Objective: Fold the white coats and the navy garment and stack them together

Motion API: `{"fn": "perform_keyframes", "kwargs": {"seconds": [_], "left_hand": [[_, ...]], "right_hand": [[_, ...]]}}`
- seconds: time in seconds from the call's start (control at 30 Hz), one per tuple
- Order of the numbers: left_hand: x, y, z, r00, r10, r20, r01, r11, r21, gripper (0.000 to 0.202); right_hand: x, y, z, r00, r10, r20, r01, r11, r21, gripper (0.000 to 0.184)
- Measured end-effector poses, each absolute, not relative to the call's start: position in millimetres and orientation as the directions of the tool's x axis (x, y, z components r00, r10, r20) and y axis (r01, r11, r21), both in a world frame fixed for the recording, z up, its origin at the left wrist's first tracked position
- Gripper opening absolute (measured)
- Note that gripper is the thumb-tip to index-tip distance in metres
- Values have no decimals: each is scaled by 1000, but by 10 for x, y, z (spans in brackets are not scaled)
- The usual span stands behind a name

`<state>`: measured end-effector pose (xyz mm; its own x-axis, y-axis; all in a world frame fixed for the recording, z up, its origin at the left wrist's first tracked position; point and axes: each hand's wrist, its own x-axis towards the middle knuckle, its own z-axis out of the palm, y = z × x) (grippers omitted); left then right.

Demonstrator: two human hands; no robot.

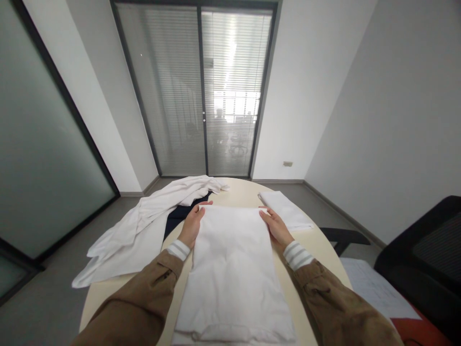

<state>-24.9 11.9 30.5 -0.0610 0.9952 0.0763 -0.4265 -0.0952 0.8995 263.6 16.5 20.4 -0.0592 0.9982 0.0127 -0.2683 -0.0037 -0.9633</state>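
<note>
A white garment (232,269) lies folded into a long rectangle on the cream round table (248,192) in front of me. My left hand (192,225) rests on its far left edge, thumb along the top corner and fingers closed on the cloth. My right hand (275,226) lies on the far right edge, its fingers pinching the fabric there. Both sleeves are brown with striped cuffs.
A heap of loose white clothes (144,226) over a dark garment (180,214) lies at the left. A small folded white piece (286,209) sits at the far right. A black chair (425,259) and papers (374,286) stand to the right. Glass doors with blinds are ahead.
</note>
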Motion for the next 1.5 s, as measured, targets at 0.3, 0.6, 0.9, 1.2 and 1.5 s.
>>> {"fn": "perform_keyframes", "kwargs": {"seconds": [0.3,0.6,0.9,1.2,1.5], "left_hand": [[-203,71,274,28,999,-29,-391,38,920,49],[-210,153,148,-148,987,57,-229,-90,969,46],[-189,133,160,-105,975,197,-102,-207,973,48],[-234,189,50,-46,877,478,348,-434,831,73],[-195,-161,142,586,764,271,607,-635,478,52]], "right_hand": [[2555,96,196,-81,996,50,-261,27,-965,43],[2553,94,166,-166,984,65,-254,21,-967,54],[2661,211,143,33,929,368,303,342,-890,77],[2426,-57,267,-614,770,173,660,621,-423,67],[2494,-12,248,-608,771,189,595,600,-534,40]]}}
